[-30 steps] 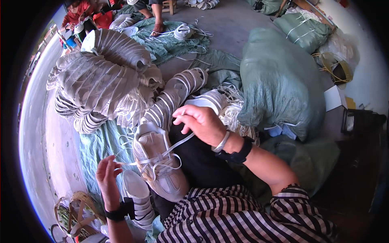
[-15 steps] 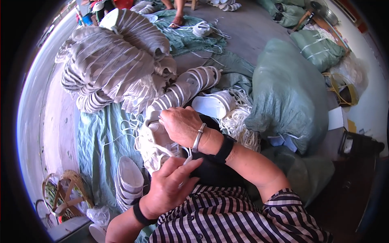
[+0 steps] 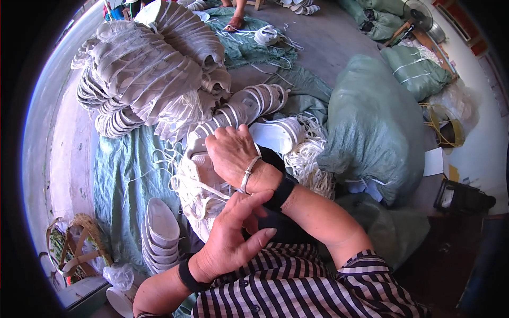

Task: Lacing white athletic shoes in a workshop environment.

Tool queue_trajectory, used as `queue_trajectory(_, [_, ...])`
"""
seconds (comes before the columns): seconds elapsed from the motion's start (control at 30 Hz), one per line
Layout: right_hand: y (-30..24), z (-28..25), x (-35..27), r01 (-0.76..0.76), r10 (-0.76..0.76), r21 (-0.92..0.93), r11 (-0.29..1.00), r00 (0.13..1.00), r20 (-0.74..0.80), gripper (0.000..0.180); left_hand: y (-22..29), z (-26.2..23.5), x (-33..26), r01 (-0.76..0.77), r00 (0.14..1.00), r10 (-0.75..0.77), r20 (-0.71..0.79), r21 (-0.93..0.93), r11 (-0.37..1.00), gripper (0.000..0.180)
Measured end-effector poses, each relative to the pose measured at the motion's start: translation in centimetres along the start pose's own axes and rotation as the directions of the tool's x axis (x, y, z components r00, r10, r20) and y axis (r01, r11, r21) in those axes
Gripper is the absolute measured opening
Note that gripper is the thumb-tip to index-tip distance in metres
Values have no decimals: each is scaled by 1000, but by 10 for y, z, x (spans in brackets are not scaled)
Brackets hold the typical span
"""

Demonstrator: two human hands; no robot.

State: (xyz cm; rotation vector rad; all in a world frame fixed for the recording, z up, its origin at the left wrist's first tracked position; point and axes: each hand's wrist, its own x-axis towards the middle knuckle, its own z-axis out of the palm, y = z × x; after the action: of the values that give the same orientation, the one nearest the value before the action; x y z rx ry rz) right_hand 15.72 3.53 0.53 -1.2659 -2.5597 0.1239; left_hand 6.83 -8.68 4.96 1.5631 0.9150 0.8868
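Observation:
A white shoe upper (image 3: 200,167) with loose white laces (image 3: 196,193) rests at my lap. My right hand (image 3: 232,153), wearing a bracelet and a black wristband, is closed over the upper's right side, its fingertips turned under; what they grip is hidden. Just below and nearer to me, my left hand (image 3: 236,220) has its thumb and forefinger apart, with nothing visible between them. The other fingers of that hand are partly hidden. A row of nested shoe uppers (image 3: 238,114) extends beyond my right hand.
A large heap of shoe uppers (image 3: 143,74) lies far left on green sheeting (image 3: 119,175). Nested white uppers (image 3: 160,228) stand at near left. Right of my hands are a bundle of laces (image 3: 310,159) and a bulging green sack (image 3: 376,122). Another person's foot (image 3: 235,22) shows at the back.
My left hand has parted its thumb and forefinger; the white lace end seen there before no longer shows. My right hand has shifted slightly upward, and its fingers are more curled under.

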Motion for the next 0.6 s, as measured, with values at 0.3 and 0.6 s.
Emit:
queue_trajectory(0.3, [-3, 19, -1, 67, -70, -202, 977, 998, -7, 11, 3, 5, 6, 142, 988, -127, -91, 176, 974, 24])
queue_trajectory(0.6, [-6, 14, 4, -14, 24, -128, 992, 997, 77, 15, -12, 15, 4, 173, 959, -176, -222, -36, 984, 16])
